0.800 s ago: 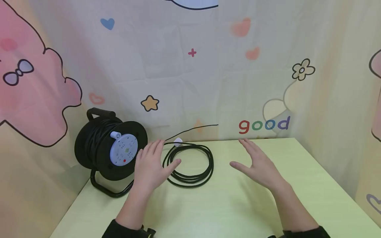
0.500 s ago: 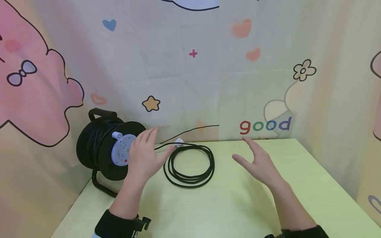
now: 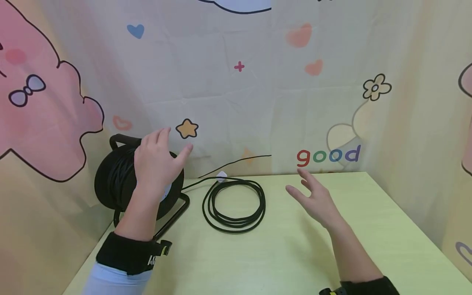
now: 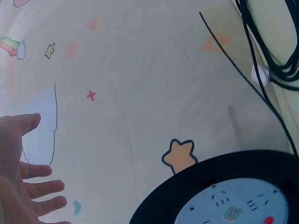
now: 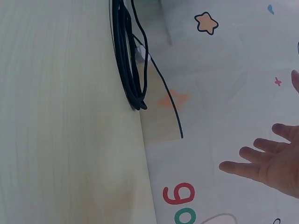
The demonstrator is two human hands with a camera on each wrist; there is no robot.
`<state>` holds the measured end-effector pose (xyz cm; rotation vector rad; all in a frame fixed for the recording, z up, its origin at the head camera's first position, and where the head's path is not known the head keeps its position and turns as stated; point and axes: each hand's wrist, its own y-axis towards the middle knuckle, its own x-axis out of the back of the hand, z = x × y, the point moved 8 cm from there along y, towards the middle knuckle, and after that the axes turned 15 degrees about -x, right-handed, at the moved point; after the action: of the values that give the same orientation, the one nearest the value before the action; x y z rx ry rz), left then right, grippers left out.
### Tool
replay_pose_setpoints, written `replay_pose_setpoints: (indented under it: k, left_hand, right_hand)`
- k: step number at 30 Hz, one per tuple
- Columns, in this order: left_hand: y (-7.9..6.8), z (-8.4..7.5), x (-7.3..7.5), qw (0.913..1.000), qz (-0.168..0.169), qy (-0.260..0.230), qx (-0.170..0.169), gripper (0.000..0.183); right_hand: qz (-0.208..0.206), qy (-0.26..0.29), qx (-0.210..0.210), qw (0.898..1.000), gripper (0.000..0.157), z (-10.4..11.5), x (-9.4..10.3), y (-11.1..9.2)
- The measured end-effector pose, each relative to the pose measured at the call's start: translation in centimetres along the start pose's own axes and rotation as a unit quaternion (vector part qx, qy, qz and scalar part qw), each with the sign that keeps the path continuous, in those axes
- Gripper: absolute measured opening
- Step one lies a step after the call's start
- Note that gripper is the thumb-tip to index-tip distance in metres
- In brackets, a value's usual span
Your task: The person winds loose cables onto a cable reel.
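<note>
Black cable reel [image 3: 126, 184], roughly nine o'clock from the coil [image 3: 236, 223], should lift best (probably heavy) by its top handle [image 3: 127, 139]; left hand [image 3: 156, 164] and right hand [image 3: 314, 201] spread, holding nothing.

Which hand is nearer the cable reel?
The left hand: in the head view it overlaps the cable reel. The right hand is farther off, beyond the other side of the coiled cable.
</note>
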<state>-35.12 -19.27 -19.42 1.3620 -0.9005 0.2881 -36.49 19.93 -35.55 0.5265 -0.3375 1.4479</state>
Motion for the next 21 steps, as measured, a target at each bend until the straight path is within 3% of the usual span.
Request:
replay_pose_setpoints:
  k: [9,18,21]
  left_hand:
    - [2.4,2.8,1.0,0.9946,0.075,0.034,0.062,0.084]
    - [3.2,7.3,-0.2,0.9792,0.148,0.035,0.135,0.092]
    - [3.2,9.0,-0.6,0.9726,0.163,0.03,0.163,0.102]
  right_hand:
    - [0.039,0.092,-0.014,0.995,0.078,0.3,-1.2,0.4]
    - [0.086,0.16,-0.057,0.982,0.082,0.0,-3.5,1.5]
    - [0.093,0.175,-0.065,0.978,0.081,-0.1,-4.2,1.7]
